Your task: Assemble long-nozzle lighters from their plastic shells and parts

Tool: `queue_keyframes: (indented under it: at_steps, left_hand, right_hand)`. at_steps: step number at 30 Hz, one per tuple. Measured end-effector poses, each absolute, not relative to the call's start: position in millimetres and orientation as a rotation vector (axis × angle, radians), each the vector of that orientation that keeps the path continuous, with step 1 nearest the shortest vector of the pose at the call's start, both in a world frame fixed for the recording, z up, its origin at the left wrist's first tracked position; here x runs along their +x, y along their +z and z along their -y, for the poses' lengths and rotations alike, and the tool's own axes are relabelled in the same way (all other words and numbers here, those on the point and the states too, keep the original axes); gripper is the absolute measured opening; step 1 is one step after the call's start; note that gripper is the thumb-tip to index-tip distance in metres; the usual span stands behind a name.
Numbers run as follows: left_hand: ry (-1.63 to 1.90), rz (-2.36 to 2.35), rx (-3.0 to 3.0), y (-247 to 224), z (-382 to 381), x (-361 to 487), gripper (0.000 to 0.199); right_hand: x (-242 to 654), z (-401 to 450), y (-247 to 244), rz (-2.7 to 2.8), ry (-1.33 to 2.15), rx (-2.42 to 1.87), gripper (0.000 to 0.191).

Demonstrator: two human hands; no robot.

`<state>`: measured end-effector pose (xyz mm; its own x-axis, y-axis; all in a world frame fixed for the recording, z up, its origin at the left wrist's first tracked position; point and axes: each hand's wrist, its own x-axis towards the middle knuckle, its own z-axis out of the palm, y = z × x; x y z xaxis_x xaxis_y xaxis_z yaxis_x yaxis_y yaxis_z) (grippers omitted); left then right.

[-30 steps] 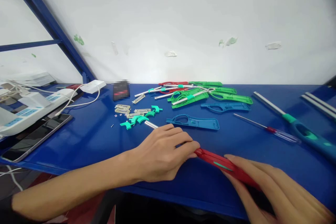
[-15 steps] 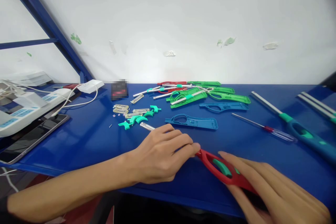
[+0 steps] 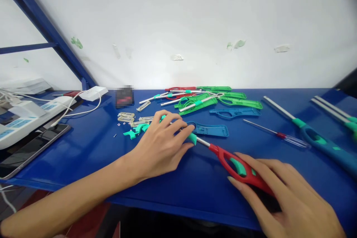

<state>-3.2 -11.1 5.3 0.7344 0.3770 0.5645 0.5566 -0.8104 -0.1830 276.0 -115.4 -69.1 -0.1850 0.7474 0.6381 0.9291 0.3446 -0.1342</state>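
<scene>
A red stick lighter (image 3: pixel 223 155) with a teal trigger (image 3: pixel 238 166) lies in my right hand (image 3: pixel 281 186), fingers along one side of the handle and thumb on the other. My left hand (image 3: pixel 167 141) is pinched round a teal collar (image 3: pixel 192 138) on the lighter's metal tube. Bare tube (image 3: pixel 203 142) shows between the collar and the red handle; its far end is hidden behind my left hand. Left of that hand lie teal triggers (image 3: pixel 129 134) and pale mechanism parts (image 3: pixel 126 117). Just behind it rests a blue handle half (image 3: pixel 213 129).
Green handle halves (image 3: pixel 240 103), a second blue half (image 3: pixel 237 112) and metal tubes (image 3: pixel 171 101) lie towards the wall. To the right are a screwdriver (image 3: pixel 281 135) and a blue lighter (image 3: pixel 320 142). A phone (image 3: pixel 36 152) and power strip (image 3: pixel 41 113) occupy the left.
My left hand has moved back from the front of the red handle along the tube, taking the teal collar with it. Tube now shows by the handle. My right hand keeps its hold.
</scene>
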Motion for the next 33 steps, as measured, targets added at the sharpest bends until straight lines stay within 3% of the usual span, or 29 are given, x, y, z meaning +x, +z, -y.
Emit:
queue_keyframes:
  at_steps: [10, 22, 29, 33]
  left_hand:
    - [-0.86, 0.495, -2.624, 2, 7, -2, 0.013]
    - [-0.977, 0.364, -2.671, -9, 18, 8, 0.021]
    - [-1.121, 0.318, -2.643, -10, 19, 13, 0.02]
    - [-1.112, 0.289, -2.619, -4, 23, 16, 0.02]
  right_hand:
    - [272, 118, -64, 1.977, -0.342, -1.454, 0.042]
    - [275, 120, -63, 2.047, -0.293, -1.31, 0.037]
    - [275, 123, -64, 2.053, -0.264, -1.204, 0.053]
    - [276, 124, -66, 2.064, -0.35, -1.139, 0.051]
